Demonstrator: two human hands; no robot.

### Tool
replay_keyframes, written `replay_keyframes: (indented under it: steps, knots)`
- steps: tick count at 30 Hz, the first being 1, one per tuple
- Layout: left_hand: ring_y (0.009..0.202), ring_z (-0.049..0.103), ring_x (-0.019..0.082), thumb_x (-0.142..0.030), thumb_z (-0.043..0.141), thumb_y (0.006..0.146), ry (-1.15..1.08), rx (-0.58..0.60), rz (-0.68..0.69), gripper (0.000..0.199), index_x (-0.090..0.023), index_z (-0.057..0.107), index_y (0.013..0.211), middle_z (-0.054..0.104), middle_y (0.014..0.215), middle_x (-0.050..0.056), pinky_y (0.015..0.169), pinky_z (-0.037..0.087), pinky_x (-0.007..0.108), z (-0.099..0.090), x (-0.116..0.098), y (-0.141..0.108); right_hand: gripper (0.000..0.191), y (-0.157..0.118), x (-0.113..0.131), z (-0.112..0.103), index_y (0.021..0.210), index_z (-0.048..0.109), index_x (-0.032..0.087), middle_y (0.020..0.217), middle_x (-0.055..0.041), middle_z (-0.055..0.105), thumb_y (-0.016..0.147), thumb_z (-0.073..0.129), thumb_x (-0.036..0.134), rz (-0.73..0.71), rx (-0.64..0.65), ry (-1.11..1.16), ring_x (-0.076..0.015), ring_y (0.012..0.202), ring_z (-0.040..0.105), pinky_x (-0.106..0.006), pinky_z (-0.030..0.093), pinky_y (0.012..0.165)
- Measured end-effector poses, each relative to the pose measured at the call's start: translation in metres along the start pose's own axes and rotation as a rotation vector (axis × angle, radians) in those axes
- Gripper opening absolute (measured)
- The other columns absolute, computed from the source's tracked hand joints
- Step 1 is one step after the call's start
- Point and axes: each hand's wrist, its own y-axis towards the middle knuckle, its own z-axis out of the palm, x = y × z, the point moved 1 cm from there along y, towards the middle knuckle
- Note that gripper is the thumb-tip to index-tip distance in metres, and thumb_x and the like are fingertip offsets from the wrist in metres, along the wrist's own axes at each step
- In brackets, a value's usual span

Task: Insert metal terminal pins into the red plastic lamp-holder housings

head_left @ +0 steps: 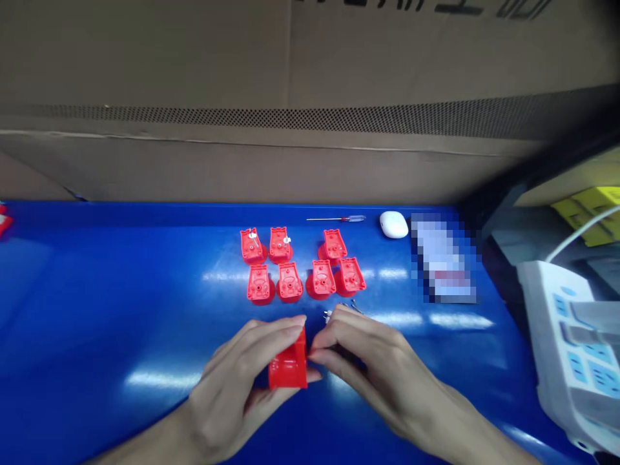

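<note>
A red plastic part (289, 367) is held on its side in my left hand (242, 374), fingers over its top and thumb below. Against its right face, my right hand (372, 361) has thumb and index finger pinched together; whatever they hold is hidden. Beyond my hands several red housings stand in two rows, among them one at the front left (259, 284) and one at the front right (351, 276). Two in the back row, such as the leftmost (251, 246), carry small white pieces. Small metal and white pieces (356, 306) lie just behind my right hand.
Behind the housings on the blue table (121, 290) lies a screwdriver (351, 219). To its right are a white rounded case (394, 225) and a pixelated flat object (443, 258). A white device (576, 355) stands at the right edge. Cardboard (242, 171) borders the back.
</note>
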Motion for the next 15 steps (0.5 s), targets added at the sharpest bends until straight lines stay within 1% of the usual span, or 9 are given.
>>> replay_keyframes:
  steps: [3, 6, 9, 10, 12, 14, 15]
  knots:
    - [0.126, 0.078, 0.027, -0.008, 0.091, 0.087, 0.03, -0.05, 0.026, 0.075, -0.017, 0.058, 0.154, 0.078, 0.139, 0.015, 0.107, 0.067, 0.041, 0.001, 0.0, 0.003, 0.008, -0.001, -0.003, 0.004, 0.11, 0.065, 0.025, 0.101, -0.0008, 0.067, 0.116, 0.059, 0.023, -0.041, -0.036, -0.043, -0.0171, 0.088, 0.057, -0.031, 0.047, 0.087]
    - [0.122, 0.08, 0.025, -0.014, 0.094, 0.087, 0.043, -0.061, -0.011, 0.076, -0.021, 0.059, 0.154, 0.08, 0.136, 0.012, 0.105, 0.068, 0.037, 0.002, 0.0, 0.005, 0.009, -0.002, -0.006, 0.008, 0.109, 0.064, 0.024, 0.099, -0.0014, 0.065, 0.116, 0.058, 0.022, -0.11, -0.086, -0.127, -0.0172, 0.087, 0.055, -0.032, 0.046, 0.083]
    - [0.123, 0.08, 0.025, -0.015, 0.092, 0.089, 0.04, -0.064, -0.003, 0.075, -0.022, 0.058, 0.155, 0.079, 0.137, 0.012, 0.106, 0.068, 0.038, 0.0, 0.0, 0.006, 0.01, -0.002, -0.003, 0.008, 0.108, 0.063, 0.023, 0.098, -0.0012, 0.063, 0.116, 0.057, 0.022, -0.118, -0.087, -0.151, -0.0171, 0.085, 0.054, -0.032, 0.045, 0.082]
    - [0.124, 0.079, 0.025, -0.014, 0.09, 0.091, 0.039, -0.048, 0.012, 0.073, -0.021, 0.058, 0.155, 0.079, 0.139, 0.013, 0.106, 0.068, 0.039, -0.003, -0.001, 0.006, 0.009, -0.002, -0.001, 0.007, 0.109, 0.062, 0.024, 0.098, -0.001, 0.064, 0.116, 0.056, 0.023, -0.091, -0.068, -0.127, -0.017, 0.086, 0.054, -0.032, 0.046, 0.082]
    - [0.126, 0.079, 0.025, -0.013, 0.082, 0.097, 0.068, 0.016, 0.057, 0.063, -0.02, 0.058, 0.155, 0.077, 0.141, 0.014, 0.105, 0.069, 0.036, -0.009, -0.002, 0.007, 0.011, -0.002, 0.006, 0.006, 0.106, 0.062, 0.024, 0.096, 0.0, 0.064, 0.115, 0.056, 0.025, 0.01, -0.014, -0.035, -0.0162, 0.085, 0.056, -0.031, 0.047, 0.082]
    - [0.129, 0.078, 0.024, -0.013, 0.07, 0.105, 0.149, 0.092, 0.146, 0.052, -0.018, 0.059, 0.156, 0.077, 0.142, 0.015, 0.105, 0.068, 0.033, -0.015, -0.005, 0.008, 0.018, -0.002, 0.012, 0.006, 0.101, 0.061, 0.024, 0.093, 0.0011, 0.063, 0.116, 0.055, 0.031, 0.138, 0.024, 0.073, -0.0152, 0.083, 0.057, -0.03, 0.048, 0.079]
    - [0.13, 0.077, 0.024, -0.013, 0.063, 0.108, 0.194, 0.104, 0.213, 0.048, -0.017, 0.06, 0.156, 0.078, 0.14, 0.015, 0.107, 0.067, 0.033, -0.017, -0.006, 0.008, 0.024, -0.002, 0.014, 0.006, 0.097, 0.061, 0.023, 0.091, 0.0014, 0.063, 0.116, 0.054, 0.036, 0.195, 0.023, 0.123, -0.0149, 0.082, 0.057, -0.029, 0.048, 0.078]
